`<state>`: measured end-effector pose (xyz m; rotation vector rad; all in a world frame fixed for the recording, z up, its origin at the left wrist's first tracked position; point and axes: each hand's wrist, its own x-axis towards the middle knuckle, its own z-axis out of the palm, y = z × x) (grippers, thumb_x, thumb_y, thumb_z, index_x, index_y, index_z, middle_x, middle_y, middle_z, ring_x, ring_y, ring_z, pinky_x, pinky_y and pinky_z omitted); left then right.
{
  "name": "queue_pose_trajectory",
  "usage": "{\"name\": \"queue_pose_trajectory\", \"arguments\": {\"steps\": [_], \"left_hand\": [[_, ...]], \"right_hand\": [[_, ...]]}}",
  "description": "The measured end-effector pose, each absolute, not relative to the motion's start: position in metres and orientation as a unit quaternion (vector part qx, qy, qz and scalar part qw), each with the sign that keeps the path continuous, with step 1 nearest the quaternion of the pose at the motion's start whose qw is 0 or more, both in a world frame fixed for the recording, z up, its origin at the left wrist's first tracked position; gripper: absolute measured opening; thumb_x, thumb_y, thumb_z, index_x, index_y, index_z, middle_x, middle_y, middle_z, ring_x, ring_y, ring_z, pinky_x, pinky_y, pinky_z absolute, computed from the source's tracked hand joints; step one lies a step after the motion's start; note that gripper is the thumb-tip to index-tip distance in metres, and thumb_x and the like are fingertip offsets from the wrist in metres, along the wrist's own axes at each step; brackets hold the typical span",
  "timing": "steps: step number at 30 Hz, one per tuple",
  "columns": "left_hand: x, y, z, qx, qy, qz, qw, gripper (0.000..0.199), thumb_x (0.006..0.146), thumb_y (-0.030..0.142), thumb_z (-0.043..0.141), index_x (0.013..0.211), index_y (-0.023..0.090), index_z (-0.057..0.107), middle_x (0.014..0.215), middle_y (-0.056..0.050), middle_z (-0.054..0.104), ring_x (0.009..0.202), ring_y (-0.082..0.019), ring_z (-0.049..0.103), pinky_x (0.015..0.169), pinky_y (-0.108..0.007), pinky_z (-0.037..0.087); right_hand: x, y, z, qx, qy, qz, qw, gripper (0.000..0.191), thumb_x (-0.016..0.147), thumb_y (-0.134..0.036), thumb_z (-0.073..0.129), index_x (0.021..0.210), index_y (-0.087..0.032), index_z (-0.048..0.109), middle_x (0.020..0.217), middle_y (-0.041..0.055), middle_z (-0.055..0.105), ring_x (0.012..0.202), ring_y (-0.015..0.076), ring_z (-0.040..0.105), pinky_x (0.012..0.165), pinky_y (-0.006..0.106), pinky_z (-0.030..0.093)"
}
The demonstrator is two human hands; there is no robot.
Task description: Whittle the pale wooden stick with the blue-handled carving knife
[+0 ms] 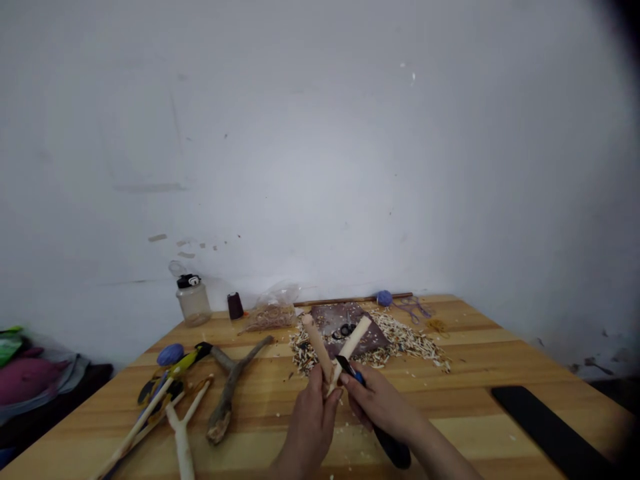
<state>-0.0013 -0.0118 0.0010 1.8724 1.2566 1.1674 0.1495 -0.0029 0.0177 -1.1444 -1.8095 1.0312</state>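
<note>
A pale, peeled Y-shaped branch (pixel 355 338) points its two prongs up and away over the table. My left hand (pixel 311 413) is closed around it below the fork. In my right hand (pixel 377 399) is a knife (pixel 391 448) with a black and blue handle; its dark front end lies against the right prong, close to the fork. My right fingertips are beside the wood near my left thumb. The lower end of the branch is hidden by my left hand.
Wood shavings (pixel 415 340) surround a dark sheet (pixel 345 320). At left lie a bark-covered forked branch (pixel 230 387), peeled forked sticks (pixel 181 437) and blue yarn (pixel 171 354). Behind stand a clear jar (pixel 194 303) and dark thread spool (pixel 235 305). A black flat object (pixel 547 427) lies right.
</note>
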Motion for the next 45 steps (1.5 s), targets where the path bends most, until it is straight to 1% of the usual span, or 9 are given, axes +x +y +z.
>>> {"name": "queue_pose_trajectory", "arguments": {"steps": [4, 7, 11, 14, 17, 24, 28, 36, 45], "left_hand": [[0.005, -0.012, -0.008, 0.637, 0.394, 0.463, 0.474, 0.04, 0.083, 0.043, 0.042, 0.114, 0.019, 0.039, 0.059, 0.005, 0.045, 0.041, -0.009, 0.037, 0.039, -0.019, 0.03], [0.01, -0.012, -0.012, 0.599, 0.37, 0.468, 0.534, 0.046, 0.083, 0.047, 0.041, 0.118, 0.018, 0.034, 0.05, 0.01, 0.033, 0.034, -0.007, 0.024, 0.033, -0.017, 0.022], [0.01, -0.014, -0.008, 0.632, 0.408, 0.468, 0.465, 0.041, 0.083, 0.045, 0.042, 0.113, 0.018, 0.04, 0.054, 0.006, 0.043, 0.04, -0.009, 0.036, 0.039, -0.018, 0.029], [0.006, -0.017, -0.004, 0.679, 0.438, 0.469, 0.356, 0.031, 0.082, 0.039, 0.046, 0.105, 0.018, 0.047, 0.079, -0.004, 0.058, 0.068, -0.015, 0.054, 0.061, -0.023, 0.04], [0.004, -0.017, -0.003, 0.692, 0.445, 0.468, 0.323, 0.029, 0.081, 0.038, 0.048, 0.103, 0.019, 0.049, 0.082, -0.005, 0.06, 0.073, -0.017, 0.055, 0.067, -0.026, 0.04], [0.009, -0.012, -0.008, 0.605, 0.376, 0.469, 0.522, 0.039, 0.084, 0.046, 0.04, 0.112, 0.019, 0.039, 0.048, 0.01, 0.035, 0.032, -0.006, 0.026, 0.031, -0.017, 0.02], [0.01, -0.013, -0.009, 0.577, 0.351, 0.49, 0.551, 0.034, 0.081, 0.044, 0.049, 0.103, 0.019, 0.041, 0.052, 0.01, 0.036, 0.031, -0.003, 0.028, 0.029, -0.014, 0.02], [0.006, -0.017, 0.002, 0.404, 0.234, 0.47, 0.749, 0.023, 0.08, 0.04, 0.05, 0.087, 0.019, 0.047, 0.058, 0.005, 0.047, 0.028, -0.003, 0.033, 0.025, -0.014, 0.025], [0.006, -0.018, 0.006, 0.398, 0.244, 0.464, 0.753, 0.02, 0.082, 0.037, 0.047, 0.084, 0.017, 0.05, 0.054, 0.004, 0.05, 0.027, -0.004, 0.035, 0.024, -0.014, 0.028]], "right_hand": [[0.152, -0.003, 0.021, -0.422, -0.666, 0.438, 0.432, 0.038, 0.08, -0.055, 0.04, 0.074, -0.019, 0.047, 0.043, -0.0086, 0.04, 0.035, 0.0072, 0.036, 0.037, 0.018, 0.029], [0.151, -0.001, 0.02, -0.441, -0.639, 0.407, 0.481, 0.036, 0.079, -0.053, 0.045, 0.071, -0.018, 0.048, 0.043, -0.0078, 0.041, 0.038, 0.0066, 0.036, 0.039, 0.018, 0.029], [0.146, 0.0, 0.016, -0.474, -0.623, 0.377, 0.496, 0.033, 0.076, -0.049, 0.049, 0.066, -0.018, 0.048, 0.043, -0.007, 0.04, 0.039, 0.0073, 0.036, 0.04, 0.019, 0.029], [0.143, 0.0, 0.014, -0.494, -0.61, 0.358, 0.506, 0.031, 0.074, -0.046, 0.05, 0.059, -0.02, 0.044, 0.042, -0.0066, 0.039, 0.039, 0.0076, 0.036, 0.04, 0.02, 0.03], [0.143, 0.001, 0.011, -0.499, -0.608, 0.366, 0.497, 0.027, 0.073, -0.04, 0.049, 0.057, -0.02, 0.043, 0.042, -0.0062, 0.04, 0.039, 0.0076, 0.036, 0.04, 0.019, 0.029], [0.146, 0.003, 0.008, -0.465, -0.607, 0.392, 0.512, 0.017, 0.07, -0.033, 0.052, 0.072, -0.017, 0.056, 0.044, -0.0074, 0.04, 0.039, 0.0078, 0.036, 0.039, 0.019, 0.03], [0.146, 0.003, 0.007, -0.481, -0.605, 0.362, 0.52, 0.027, 0.072, -0.043, 0.053, 0.067, -0.016, 0.057, 0.045, -0.0057, 0.041, 0.04, 0.008, 0.037, 0.039, 0.019, 0.03], [0.149, 0.007, 0.004, -0.472, -0.625, 0.313, 0.537, 0.022, 0.07, -0.034, 0.052, 0.075, -0.015, 0.062, 0.053, -0.003, 0.05, 0.044, 0.0085, 0.039, 0.042, 0.019, 0.034], [0.147, 0.003, 0.005, -0.471, -0.629, 0.314, 0.533, 0.028, 0.073, -0.042, 0.053, 0.07, -0.015, 0.062, 0.054, -0.0019, 0.052, 0.044, 0.0082, 0.041, 0.042, 0.018, 0.035]]}}
